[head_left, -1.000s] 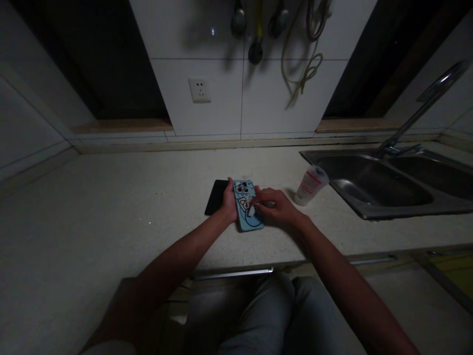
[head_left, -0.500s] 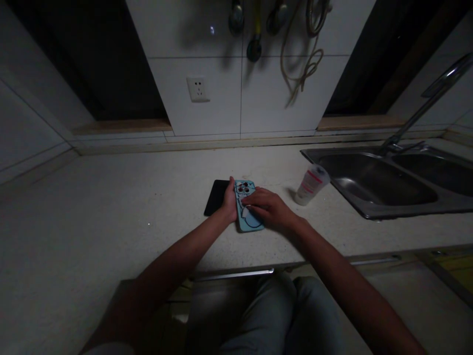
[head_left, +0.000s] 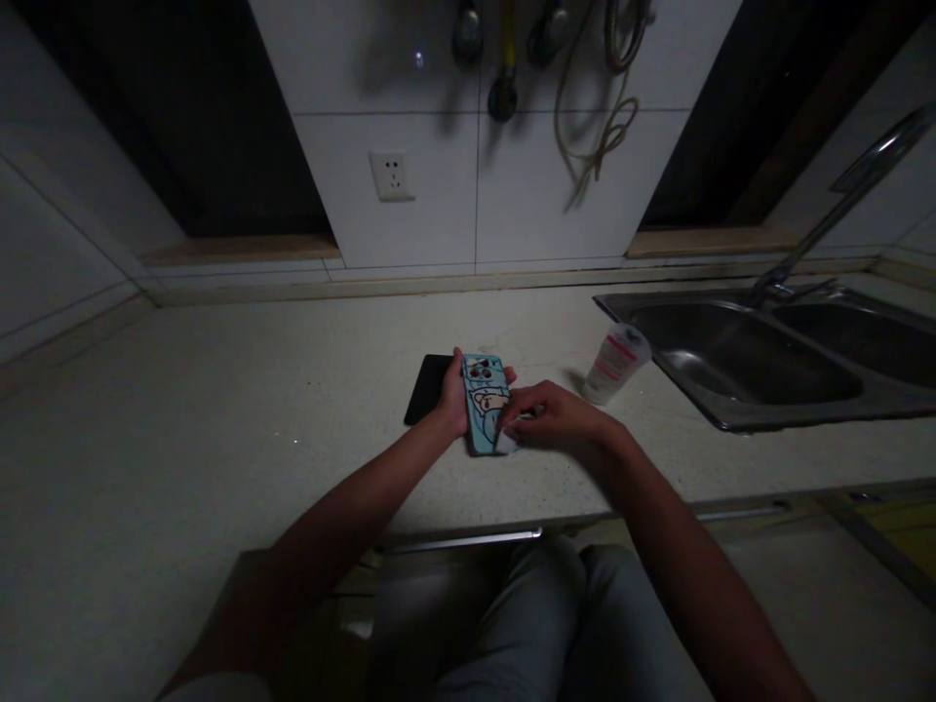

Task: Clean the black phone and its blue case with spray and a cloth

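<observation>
A light blue phone case (head_left: 486,405) with a cartoon bear lies face down on the pale countertop (head_left: 292,390). My left hand (head_left: 451,400) grips its left edge, fingertips curled over its far side. My right hand (head_left: 554,419) is closed in a pinch on a small white wipe (head_left: 506,439) pressed against the case's lower right corner. A black flat phone (head_left: 425,388) lies just left of my left hand, partly hidden by it.
A small plastic bottle (head_left: 612,365) with a red label leans near the steel sink (head_left: 738,366). A faucet (head_left: 840,210) rises at the right. A wall socket (head_left: 393,175), hanging utensils and a cord are on the tiled wall.
My right hand slid from the middle of the case down toward its lower right corner, uncovering the bear picture. My left hand kept its hold.
</observation>
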Tool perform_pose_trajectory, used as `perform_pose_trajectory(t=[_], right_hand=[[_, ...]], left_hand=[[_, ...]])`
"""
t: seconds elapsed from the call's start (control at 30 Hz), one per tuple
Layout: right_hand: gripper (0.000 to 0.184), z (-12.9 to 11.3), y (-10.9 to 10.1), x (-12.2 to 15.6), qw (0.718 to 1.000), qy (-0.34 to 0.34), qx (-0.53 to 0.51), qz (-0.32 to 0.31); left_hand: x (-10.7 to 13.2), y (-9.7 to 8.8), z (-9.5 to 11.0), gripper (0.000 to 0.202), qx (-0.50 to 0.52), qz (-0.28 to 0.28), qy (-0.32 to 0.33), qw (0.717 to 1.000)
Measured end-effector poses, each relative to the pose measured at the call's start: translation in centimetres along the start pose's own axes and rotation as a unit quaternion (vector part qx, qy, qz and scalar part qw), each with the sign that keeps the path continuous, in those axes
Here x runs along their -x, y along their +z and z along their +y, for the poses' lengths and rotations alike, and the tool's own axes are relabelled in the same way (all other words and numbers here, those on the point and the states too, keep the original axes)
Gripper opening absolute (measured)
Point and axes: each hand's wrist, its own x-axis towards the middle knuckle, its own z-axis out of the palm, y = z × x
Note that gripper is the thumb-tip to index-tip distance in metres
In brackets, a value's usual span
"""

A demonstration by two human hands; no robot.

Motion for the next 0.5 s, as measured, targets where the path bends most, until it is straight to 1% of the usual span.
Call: perform_pose_trajectory(t=[0.07,0.13,0.2,0.23,0.27,0.3,0.37,0.43,0.47,0.5], right_hand=[[0.024,0.3,-0.2,-0.3,0.995,-0.007,0.043,0.095],[0.021,0.5,-0.3,-0.7,0.983,-0.022,0.073,0.164],[0.019,0.7,-0.2,-0.9,0.978,-0.034,0.071,0.192],[0.019,0.7,-0.1,-0.8,0.98,-0.034,0.058,0.186],[0.019,0.7,0.0,-0.8,0.985,-0.028,0.036,0.167],[0.021,0.7,0.0,-0.6,0.991,-0.017,0.01,0.135],[0.024,0.5,0.1,-0.3,0.998,0.004,-0.04,0.04],[0.026,0.1,0.1,-0.1,0.996,0.009,-0.065,-0.057],[0.026,-0.1,0.1,0.0,0.994,0.004,-0.067,-0.089],[0.024,-0.3,0.2,0.0,0.992,-0.002,-0.065,-0.107]], left_hand=[[0.0,0.3,0.0,0.078,0.002,0.0,-0.001,1.0],[0.1,0.6,0.0,0.077,-0.002,0.001,0.004,1.0],[0.2,0.8,0.0,0.075,-0.008,0.002,0.01,1.0],[0.3,0.8,0.0,0.074,-0.007,0.005,0.011,1.0],[0.3,0.8,-0.1,0.074,-0.005,0.01,0.011,1.0],[0.3,0.7,-0.1,0.074,-0.002,0.014,0.011,1.0],[0.3,0.5,-0.1,0.074,0.005,0.016,0.01,1.0],[0.3,0.3,-0.1,0.072,0.009,0.01,0.014,1.0],[0.3,0.2,-0.1,0.071,0.011,0.009,0.018,1.0],[0.3,0.2,-0.2,0.07,0.014,0.01,0.023,1.0]])
